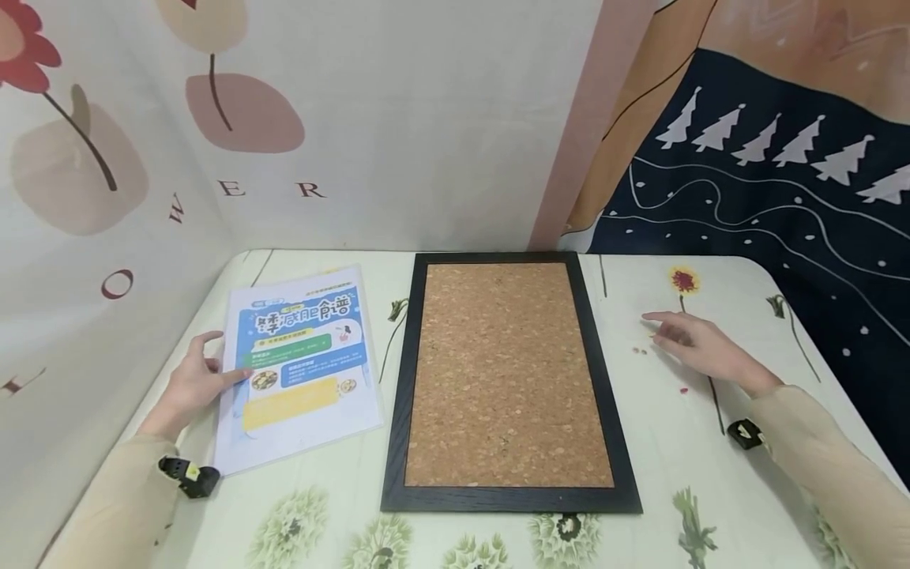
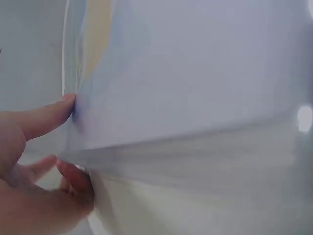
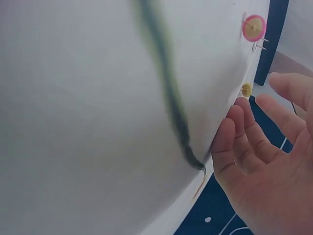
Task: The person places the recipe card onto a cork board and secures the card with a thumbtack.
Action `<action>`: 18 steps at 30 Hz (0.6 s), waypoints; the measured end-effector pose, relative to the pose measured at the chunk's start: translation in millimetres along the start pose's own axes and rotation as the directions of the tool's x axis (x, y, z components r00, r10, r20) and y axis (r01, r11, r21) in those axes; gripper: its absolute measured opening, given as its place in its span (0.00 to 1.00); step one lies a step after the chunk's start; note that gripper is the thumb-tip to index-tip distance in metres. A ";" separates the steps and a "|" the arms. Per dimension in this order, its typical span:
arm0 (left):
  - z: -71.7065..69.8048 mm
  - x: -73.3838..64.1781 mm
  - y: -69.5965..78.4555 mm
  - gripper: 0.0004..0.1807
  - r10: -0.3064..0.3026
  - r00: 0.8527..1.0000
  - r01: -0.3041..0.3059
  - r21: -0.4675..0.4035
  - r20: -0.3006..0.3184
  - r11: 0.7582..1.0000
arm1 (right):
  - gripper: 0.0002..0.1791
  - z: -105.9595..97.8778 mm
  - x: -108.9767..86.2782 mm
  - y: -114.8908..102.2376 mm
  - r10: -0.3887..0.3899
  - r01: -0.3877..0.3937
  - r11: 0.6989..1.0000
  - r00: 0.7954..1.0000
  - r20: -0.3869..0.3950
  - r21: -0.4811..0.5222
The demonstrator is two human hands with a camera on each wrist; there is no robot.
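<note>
My left hand [image 1: 195, 387] pinches the left edge of a printed poster sheet [image 1: 306, 411] in a clear sleeve, thumb [image 2: 51, 117] on top and other fingers curled by the edge. Blue, green and yellow blocks of text cover the sheet, which lies slightly turned on the left of the table. My right hand [image 1: 700, 348] is over the right side, fingers relaxed and holding nothing. Close by it lie small push pins [image 1: 636, 350]; the right wrist view shows a pink-rimmed pin [image 3: 254, 28] and a yellowish pin [image 3: 246, 90] near the fingertips.
A cork board [image 1: 505, 379] in a black frame [image 1: 512, 499] lies flat between the hands. The table [image 1: 334, 490] has a pale flowered cloth. Printed curtains [image 1: 426, 158] hang at the back and sides.
</note>
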State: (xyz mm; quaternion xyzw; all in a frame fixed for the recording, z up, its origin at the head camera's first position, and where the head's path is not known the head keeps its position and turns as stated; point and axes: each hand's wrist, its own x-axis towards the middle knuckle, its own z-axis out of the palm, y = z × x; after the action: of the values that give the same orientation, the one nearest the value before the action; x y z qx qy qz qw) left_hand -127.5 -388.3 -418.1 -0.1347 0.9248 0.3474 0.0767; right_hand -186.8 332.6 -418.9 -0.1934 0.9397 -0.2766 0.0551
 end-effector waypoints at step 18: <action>-11.6 -6.8 -5.3 0.34 0.166 0.986 -0.119 -0.798 -0.024 0.590 | 0.12 1.6 9.0 -2.1 0.174 -0.175 0.982 0.985 0.018 0.070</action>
State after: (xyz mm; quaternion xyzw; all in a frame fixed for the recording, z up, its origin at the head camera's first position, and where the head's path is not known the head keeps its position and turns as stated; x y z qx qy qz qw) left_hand -120.0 -398.5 -411.1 -0.0712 0.6783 0.7314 0.0053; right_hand -194.1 326.6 -419.2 -0.1097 0.9423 -0.3027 0.0914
